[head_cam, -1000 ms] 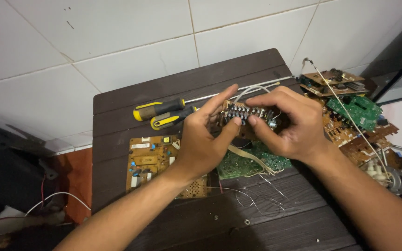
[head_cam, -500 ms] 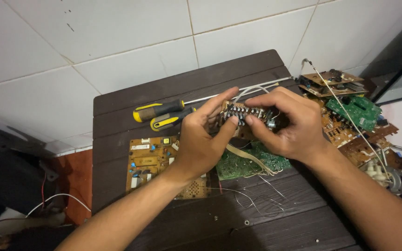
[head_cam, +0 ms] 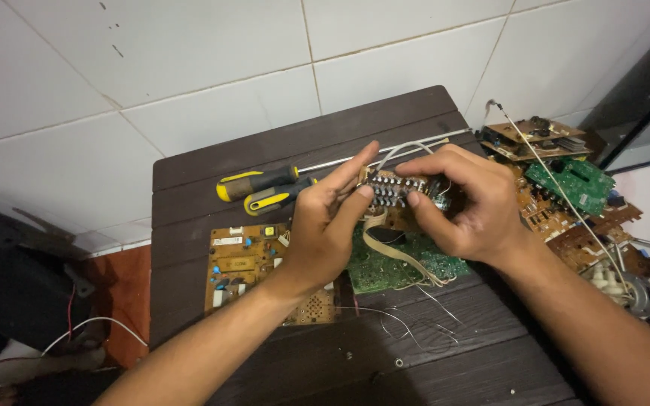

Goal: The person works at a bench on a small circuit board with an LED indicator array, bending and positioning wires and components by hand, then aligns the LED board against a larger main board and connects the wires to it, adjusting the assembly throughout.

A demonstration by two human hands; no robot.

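Both hands hold a small circuit board [head_cam: 394, 189] studded with dark cylindrical parts, raised just above the middle of the dark slatted worktop [head_cam: 212, 169]. The left hand [head_cam: 325, 225] is closed on its left end, thumb stretched along the top edge and fingers curled beneath; the right hand [head_cam: 464, 207] pinches the right end, fingers arched over the top. A flat beige ribbon cable [head_cam: 385, 252] hangs from the board onto a green circuit board [head_cam: 408, 267] lying directly below the hands. Left of that, partly under the left wrist, lies a tan circuit board [head_cam: 246, 263]. Beyond the hands lie two screwdrivers with yellow-and-black handles [head_cam: 261, 189], one long shaft running behind the fingers. Thin loose wires [head_cam: 408, 316] trail over the near planks. A heap of scrap boards [head_cam: 566, 188] crowds the floor right of the worktop.
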